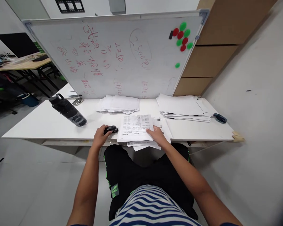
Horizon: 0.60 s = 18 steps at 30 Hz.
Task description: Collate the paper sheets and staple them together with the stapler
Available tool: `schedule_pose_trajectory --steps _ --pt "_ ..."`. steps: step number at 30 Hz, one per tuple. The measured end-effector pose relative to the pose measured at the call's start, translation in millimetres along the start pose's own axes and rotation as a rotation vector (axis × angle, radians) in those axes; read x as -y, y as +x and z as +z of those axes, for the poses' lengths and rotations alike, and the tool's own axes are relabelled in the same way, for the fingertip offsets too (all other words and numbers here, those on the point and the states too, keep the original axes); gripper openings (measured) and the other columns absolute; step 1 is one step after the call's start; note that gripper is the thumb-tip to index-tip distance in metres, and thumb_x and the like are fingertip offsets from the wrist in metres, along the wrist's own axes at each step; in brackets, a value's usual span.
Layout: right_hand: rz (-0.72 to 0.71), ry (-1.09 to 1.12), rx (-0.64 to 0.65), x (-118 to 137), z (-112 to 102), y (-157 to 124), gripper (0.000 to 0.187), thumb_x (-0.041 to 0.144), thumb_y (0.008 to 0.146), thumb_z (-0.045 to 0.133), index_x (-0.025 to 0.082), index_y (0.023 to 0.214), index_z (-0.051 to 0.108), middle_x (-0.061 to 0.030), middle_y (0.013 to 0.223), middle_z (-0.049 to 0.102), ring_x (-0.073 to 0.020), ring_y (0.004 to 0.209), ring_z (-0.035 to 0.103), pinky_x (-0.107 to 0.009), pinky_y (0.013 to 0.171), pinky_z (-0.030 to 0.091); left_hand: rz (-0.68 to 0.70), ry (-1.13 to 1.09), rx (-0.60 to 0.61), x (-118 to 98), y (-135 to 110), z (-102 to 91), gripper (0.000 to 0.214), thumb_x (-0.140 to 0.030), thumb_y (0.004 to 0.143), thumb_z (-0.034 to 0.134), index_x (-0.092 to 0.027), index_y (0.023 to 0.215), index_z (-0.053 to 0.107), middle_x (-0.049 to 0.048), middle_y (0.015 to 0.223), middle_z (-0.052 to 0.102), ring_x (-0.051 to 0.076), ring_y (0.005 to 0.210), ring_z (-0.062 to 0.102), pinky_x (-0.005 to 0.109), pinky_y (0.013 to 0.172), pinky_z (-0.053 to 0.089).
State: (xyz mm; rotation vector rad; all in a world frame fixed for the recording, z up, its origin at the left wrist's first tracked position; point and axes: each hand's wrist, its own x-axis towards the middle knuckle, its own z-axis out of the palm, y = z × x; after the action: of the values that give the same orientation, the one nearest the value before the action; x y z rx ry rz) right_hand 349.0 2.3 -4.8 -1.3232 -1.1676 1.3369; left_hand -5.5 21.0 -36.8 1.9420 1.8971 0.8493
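At the desk's front edge, my left hand [100,137] has its thumb and fingers closed around the back of a small black stapler [112,128], which rests on the white top. My right hand [157,136] pinches the right side of some printed sheets [134,128], thumb on top. The fingers beneath the paper are hidden. More loose sheets [146,144] lie under these and stick out past the desk edge, with others fanned to the right. A short gap separates the stapler from the sheets' left edge.
A whiteboard [122,62] with red writing leans behind the desk [37,125]. Before it lie a left paper stack [120,103] and a right paper stack [181,106]. A dark bottle [68,110] stands left; a dark blue stapler-like object [220,118] lies far right by the wall.
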Motion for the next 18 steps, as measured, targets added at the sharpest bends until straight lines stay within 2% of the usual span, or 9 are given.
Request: schedule_pose_trajectory --steps 5,12,15,18 --pt "0.0 -0.055 0.059 0.9 26.9 8.4 0.031 0.035 0.078 0.069 0.02 0.105 0.074 -0.0083 0.109 0.075 -0.0301 0.104 0.069 -0.05 0.097 0.052 -0.003 -0.058 -0.006 1.7 -4.7 -1.3 0.037 -0.042 0.082 0.062 -0.025 0.114 0.063 0.0111 0.126 0.064 0.032 0.136 0.044 0.048 0.108 0.035" --pt "-0.073 -0.217 0.156 -0.1 64.9 16.1 0.036 0.03 0.076 0.069 0.021 0.111 0.069 -0.0082 0.116 0.072 -0.0296 0.106 0.067 -0.047 0.093 0.052 0.005 -0.062 0.005 2.6 -5.2 2.3 0.034 -0.041 0.081 0.065 -0.026 0.112 0.064 0.0089 0.126 0.066 0.032 0.138 0.042 0.047 0.111 0.032" --pt "-0.094 -0.299 0.143 0.7 75.3 16.2 0.036 0.031 0.079 0.066 0.021 0.113 0.067 -0.0083 0.116 0.071 -0.0291 0.106 0.065 -0.045 0.092 0.052 0.019 0.003 0.016 -3.8 -7.8 3.8 0.036 -0.04 0.082 0.065 -0.025 0.114 0.064 0.0094 0.126 0.066 0.033 0.141 0.038 0.051 0.115 0.025" --pt "-0.081 -0.361 0.161 3.1 78.4 13.7 0.037 0.032 0.082 0.062 0.021 0.118 0.063 -0.0081 0.119 0.069 -0.0274 0.108 0.064 -0.041 0.09 0.052 -0.024 0.132 -0.005 -16.8 -11.0 7.4 0.036 -0.045 0.089 0.056 -0.027 0.12 0.062 0.008 0.137 0.061 0.031 0.146 0.031 0.055 0.119 0.014"
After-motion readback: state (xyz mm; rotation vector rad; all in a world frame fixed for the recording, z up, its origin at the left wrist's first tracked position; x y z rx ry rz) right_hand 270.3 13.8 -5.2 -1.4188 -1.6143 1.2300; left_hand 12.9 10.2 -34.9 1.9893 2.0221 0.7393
